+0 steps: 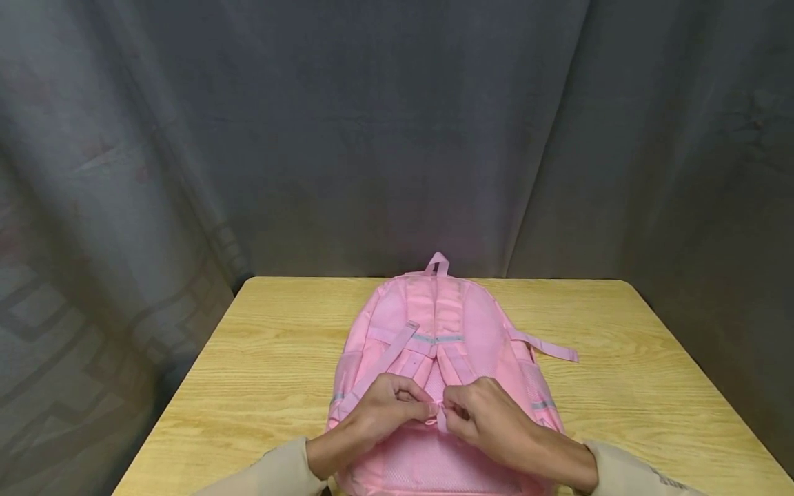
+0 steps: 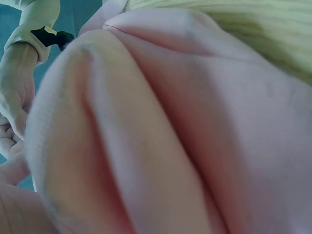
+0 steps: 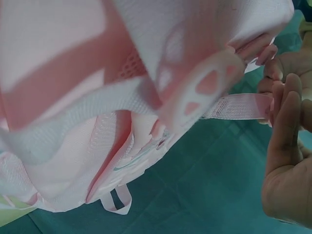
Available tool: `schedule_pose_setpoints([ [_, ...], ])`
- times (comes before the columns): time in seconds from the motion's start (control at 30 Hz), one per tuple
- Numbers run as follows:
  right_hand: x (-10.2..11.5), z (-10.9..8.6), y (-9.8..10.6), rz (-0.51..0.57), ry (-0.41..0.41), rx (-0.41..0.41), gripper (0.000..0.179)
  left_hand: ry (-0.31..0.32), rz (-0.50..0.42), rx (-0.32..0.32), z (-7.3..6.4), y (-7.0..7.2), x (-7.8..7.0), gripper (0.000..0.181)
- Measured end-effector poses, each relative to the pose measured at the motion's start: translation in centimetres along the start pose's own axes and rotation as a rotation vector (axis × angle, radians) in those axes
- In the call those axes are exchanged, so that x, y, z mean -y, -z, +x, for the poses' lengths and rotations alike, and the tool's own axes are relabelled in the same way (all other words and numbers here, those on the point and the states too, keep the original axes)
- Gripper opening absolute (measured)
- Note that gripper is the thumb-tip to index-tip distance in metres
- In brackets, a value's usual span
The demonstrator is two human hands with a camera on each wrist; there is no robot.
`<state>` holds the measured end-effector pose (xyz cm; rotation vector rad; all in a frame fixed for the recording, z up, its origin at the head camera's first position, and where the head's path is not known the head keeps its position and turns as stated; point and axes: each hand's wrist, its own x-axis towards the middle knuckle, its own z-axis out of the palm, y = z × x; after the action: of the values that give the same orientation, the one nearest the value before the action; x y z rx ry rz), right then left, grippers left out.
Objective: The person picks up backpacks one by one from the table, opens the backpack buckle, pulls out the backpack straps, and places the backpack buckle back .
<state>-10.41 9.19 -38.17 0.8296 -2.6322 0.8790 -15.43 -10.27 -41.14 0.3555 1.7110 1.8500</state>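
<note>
A pink backpack (image 1: 415, 310) lies on the table with its shoulder-strap side up. Over its lower middle, in the head view, my left hand (image 1: 387, 413) and right hand (image 1: 490, 420) meet. Between thumb and fingers the left hand pinches a small piece of pink strap (image 1: 431, 421). Close beside it, the right hand pinches pink webbing (image 1: 442, 419). In the right wrist view, a webbing strap (image 3: 239, 106) runs to the fingertips past a pink plastic adjuster (image 3: 207, 87). Pink fabric (image 2: 146, 122) fills most of the left wrist view.
The wooden table (image 1: 267, 344) extends on both sides of the backpack. A loose strap end (image 1: 555, 350) sticks out to the right, and another strap end (image 1: 403, 337) lies across the back panel. A dark grey curtain (image 1: 384, 138) hangs behind the table.
</note>
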Motion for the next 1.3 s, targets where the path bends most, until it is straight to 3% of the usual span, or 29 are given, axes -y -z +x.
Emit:
schedule_pose_setpoints([
  [0.33,0.0,-0.1,-0.2,-0.034,0.078,-0.073,0.035,0.047,-0.14,0.036,0.1,0.1,-0.3,0.004],
  [0.6,0.0,-0.2,-0.4,-0.075,0.134,-0.127,0.034,0.063,-0.199,0.051,0.1,0.3,-0.3,0.004],
  [0.7,0.1,-0.3,-0.3,-0.096,0.122,-0.133,0.034,0.04,-0.165,0.036,0.0,0.2,-0.3,0.005],
  [0.8,0.1,-0.3,-0.2,-0.11,0.074,-0.119,0.029,0.0,-0.07,0.004,-0.1,0.0,-0.3,0.008],
  [1.0,0.4,0.0,0.4,-0.076,-0.088,0.035,0.017,-0.083,0.119,-0.046,-0.4,-0.3,-0.2,0.013],
  [1.13,0.6,0.2,0.7,-0.058,-0.156,0.131,0.023,-0.127,0.194,-0.054,-0.6,-0.5,-0.1,0.012],
  [1.3,0.7,0.3,0.7,-0.065,-0.17,0.14,0.035,-0.176,0.238,-0.044,-0.8,-0.6,-0.1,0.012],
])
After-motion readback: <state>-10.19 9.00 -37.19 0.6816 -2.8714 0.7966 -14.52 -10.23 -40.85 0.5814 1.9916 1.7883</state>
